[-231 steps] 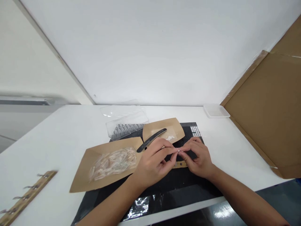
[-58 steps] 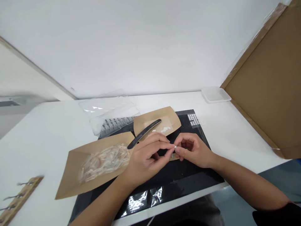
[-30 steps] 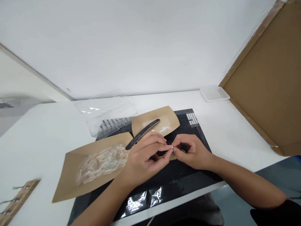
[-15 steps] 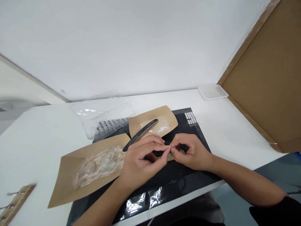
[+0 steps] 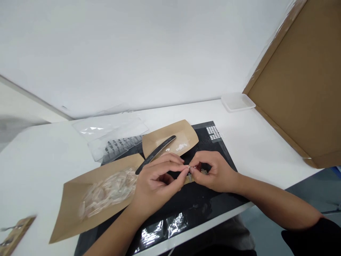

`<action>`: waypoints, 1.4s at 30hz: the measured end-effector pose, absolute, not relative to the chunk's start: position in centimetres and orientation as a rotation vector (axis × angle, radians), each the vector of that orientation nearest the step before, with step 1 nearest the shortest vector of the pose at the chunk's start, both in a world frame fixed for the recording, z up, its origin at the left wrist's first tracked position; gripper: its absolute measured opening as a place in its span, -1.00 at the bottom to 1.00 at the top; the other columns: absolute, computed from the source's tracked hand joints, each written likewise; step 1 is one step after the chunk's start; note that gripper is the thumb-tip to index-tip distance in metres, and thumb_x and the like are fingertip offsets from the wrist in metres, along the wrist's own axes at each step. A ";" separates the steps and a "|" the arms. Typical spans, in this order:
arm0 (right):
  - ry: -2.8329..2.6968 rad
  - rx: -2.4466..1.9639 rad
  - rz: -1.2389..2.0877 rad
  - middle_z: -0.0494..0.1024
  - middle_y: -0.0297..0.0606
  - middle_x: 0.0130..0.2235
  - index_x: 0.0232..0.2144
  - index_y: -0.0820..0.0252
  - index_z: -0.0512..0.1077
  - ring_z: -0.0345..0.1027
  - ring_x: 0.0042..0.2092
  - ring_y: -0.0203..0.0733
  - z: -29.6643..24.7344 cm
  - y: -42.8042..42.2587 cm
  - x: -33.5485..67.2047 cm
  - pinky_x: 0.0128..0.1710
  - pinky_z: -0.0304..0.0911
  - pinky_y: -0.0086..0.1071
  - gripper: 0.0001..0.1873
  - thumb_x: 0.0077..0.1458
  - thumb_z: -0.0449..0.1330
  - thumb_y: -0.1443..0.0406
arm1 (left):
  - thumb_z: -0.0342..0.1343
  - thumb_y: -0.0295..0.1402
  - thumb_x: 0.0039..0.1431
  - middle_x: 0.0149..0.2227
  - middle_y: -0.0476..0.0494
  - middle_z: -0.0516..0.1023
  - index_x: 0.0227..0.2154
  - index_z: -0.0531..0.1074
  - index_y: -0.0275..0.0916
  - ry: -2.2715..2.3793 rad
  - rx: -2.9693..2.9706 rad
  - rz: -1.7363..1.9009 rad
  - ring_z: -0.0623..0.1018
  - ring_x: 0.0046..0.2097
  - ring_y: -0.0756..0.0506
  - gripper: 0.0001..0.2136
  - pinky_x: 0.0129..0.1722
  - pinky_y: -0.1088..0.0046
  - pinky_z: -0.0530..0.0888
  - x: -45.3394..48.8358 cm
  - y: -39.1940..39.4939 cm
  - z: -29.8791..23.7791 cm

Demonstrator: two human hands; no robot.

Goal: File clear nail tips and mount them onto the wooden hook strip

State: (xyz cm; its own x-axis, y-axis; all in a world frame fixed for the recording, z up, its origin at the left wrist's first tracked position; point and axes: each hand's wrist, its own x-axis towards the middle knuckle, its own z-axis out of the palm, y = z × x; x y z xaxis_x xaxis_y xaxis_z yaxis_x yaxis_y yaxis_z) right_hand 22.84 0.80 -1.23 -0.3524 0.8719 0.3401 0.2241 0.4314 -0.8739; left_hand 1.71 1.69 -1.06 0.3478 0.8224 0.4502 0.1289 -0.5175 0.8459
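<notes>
My left hand (image 5: 157,181) and my right hand (image 5: 210,172) meet over a black mat (image 5: 197,202), fingertips pinched together on a tiny pale piece (image 5: 189,167) too small to name. Just under the fingers a small wooden strip (image 5: 189,178) lies on the mat, mostly hidden. A brown paper tray (image 5: 80,209) left of my left hand holds several clear nail tips (image 5: 109,190). A smaller brown tray (image 5: 183,133) behind the hands holds a few white bits (image 5: 181,146), and a black nail file (image 5: 156,154) rests across its edge.
A clear plastic box with dark nail tips (image 5: 117,144) sits at the back left. A sheet of small white dots (image 5: 214,132) lies on the mat's far corner. A white shallow dish (image 5: 237,102) and a large cardboard panel (image 5: 301,89) stand right. A wooden strip with clips (image 5: 14,231) lies far left.
My view has swung rightward, so everything sits further left in the picture. Both hands stay pinched together on the tiny piece, lowered slightly towards the mat.
</notes>
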 end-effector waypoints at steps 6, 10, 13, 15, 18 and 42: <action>-1.808 -0.927 0.935 0.56 -0.36 -0.38 -0.35 0.12 0.50 0.41 -0.37 -0.28 -1.1 0.7 22.8 -0.31 0.39 -0.40 -0.95 0.17 0.26 0.36 | 0.35 -0.52 0.22 -0.29 -0.17 0.63 -0.29 0.71 -0.18 0.769 1.910 1.211 0.65 -0.22 -0.10 -0.89 -0.70 0.67 0.48 1.8 1.9 -1.0; -1.790 -0.905 0.944 0.56 -0.35 -0.37 -0.33 0.13 0.51 0.42 -0.36 -0.28 -1.1 0.6 22.9 -0.31 0.41 -0.40 -0.97 0.16 0.27 0.35 | 0.35 -0.57 0.20 -0.29 -0.16 0.63 -0.26 0.71 -0.16 0.744 1.940 1.219 0.64 -0.19 -0.10 -0.83 -0.68 0.67 0.49 1.9 1.9 -0.9; -1.777 -0.897 0.941 0.56 -0.35 -0.36 -0.32 0.13 0.51 0.43 -0.36 -0.29 -1.2 0.6 22.9 -0.31 0.42 -0.40 -0.99 0.17 0.27 0.34 | 0.34 -0.59 0.20 -0.28 -0.16 0.63 -0.25 0.71 -0.16 0.734 1.958 1.231 0.64 -0.21 -0.09 -0.81 -0.68 0.67 0.49 1.9 1.9 -1.0; -1.773 -0.900 0.942 0.57 -0.34 -0.36 -0.32 0.14 0.52 0.43 -0.36 -0.28 -1.2 0.7 22.9 -0.31 0.42 -0.40 -0.99 0.17 0.28 0.35 | 0.34 -0.60 0.20 -0.27 -0.16 0.63 -0.23 0.71 -0.16 0.727 1.977 1.238 0.64 -0.22 -0.08 -0.80 -0.67 0.66 0.50 1.9 2.0 -1.0; -1.776 -0.902 0.931 0.57 -0.34 -0.37 -0.33 0.14 0.52 0.43 -0.36 -0.28 -1.2 0.7 22.8 -0.30 0.41 -0.40 -0.97 0.17 0.27 0.36 | 0.33 -0.61 0.20 -0.26 -0.16 0.62 -0.21 0.71 -0.17 0.724 2.009 1.249 0.64 -0.23 -0.07 -0.79 -0.66 0.66 0.50 1.9 2.0 -1.0; -1.852 -0.925 0.806 0.52 -0.39 -0.42 -0.38 0.15 0.48 0.38 -0.38 -0.30 -1.9 1.1 22.7 -0.35 0.26 -0.42 -0.90 0.17 0.23 0.41 | 0.32 -0.62 0.22 -0.28 -0.14 0.62 -0.24 0.62 -0.26 0.621 2.351 1.357 0.62 -0.17 -0.12 -0.85 -0.14 0.24 0.67 2.1 2.6 -0.7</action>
State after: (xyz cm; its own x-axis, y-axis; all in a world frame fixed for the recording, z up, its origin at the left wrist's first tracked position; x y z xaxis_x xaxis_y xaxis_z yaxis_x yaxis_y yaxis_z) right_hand 22.72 1.07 -1.87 -0.3271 0.8463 0.4205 0.2689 0.5099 -0.8171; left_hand 2.06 2.61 -0.72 0.4437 0.5350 0.7190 0.1941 -0.8406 0.5057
